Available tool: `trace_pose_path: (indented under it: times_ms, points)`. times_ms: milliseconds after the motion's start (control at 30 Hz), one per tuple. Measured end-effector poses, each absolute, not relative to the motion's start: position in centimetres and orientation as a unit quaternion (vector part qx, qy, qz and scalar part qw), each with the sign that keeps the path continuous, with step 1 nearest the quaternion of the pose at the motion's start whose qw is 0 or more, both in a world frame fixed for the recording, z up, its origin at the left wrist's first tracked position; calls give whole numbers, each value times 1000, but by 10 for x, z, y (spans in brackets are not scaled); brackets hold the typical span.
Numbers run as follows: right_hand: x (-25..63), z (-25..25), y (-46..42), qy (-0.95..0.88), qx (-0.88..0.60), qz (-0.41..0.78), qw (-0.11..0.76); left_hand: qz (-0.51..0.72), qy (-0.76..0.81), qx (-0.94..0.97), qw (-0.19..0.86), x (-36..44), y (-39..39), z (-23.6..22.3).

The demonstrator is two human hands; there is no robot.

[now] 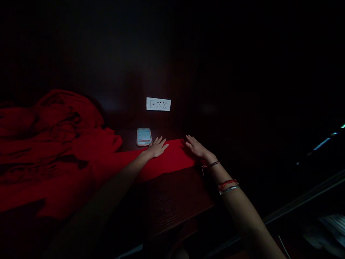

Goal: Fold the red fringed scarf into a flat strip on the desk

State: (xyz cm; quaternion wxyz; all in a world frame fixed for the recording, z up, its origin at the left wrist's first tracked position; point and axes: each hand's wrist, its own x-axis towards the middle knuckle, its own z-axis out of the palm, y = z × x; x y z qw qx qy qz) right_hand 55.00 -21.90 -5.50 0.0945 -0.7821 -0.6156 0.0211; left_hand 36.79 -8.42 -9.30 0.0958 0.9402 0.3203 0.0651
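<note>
A red cloth (172,158) lies spread over a dark wooden table (178,198). My left hand (156,146) rests flat on the cloth's far left part, fingers stretched out and apart. On the cloth's far right corner lies my right hand (196,147), also flat with fingers spread. Neither hand holds anything. Bracelets circle my right wrist and forearm. A phone (143,137) with a lit screen lies just beyond my left hand's fingertips.
A bunched heap of red fabric (51,144) fills the left side. A white wall socket plate (158,104) is on the dark wall behind the table. The room is very dark; faint pale shapes show at the right edge.
</note>
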Motion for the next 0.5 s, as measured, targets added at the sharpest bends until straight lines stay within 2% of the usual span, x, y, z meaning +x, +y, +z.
trace_pose_path:
  times_ms: [167,333,433,500]
  points:
    - [548,-79,-248,-571,-817,75,16,27,321,942,96,373,-80,-103]
    - [554,-80,-260,-548,-836,16,12,48,304,949,74,370,-88,-98]
    - [546,-71,-254,-588,-808,-31,33,74,268,960,32,371,-94,-91]
    - [539,-68,-248,-628,-777,-16,34,89,232,969,7,376,-100,-88]
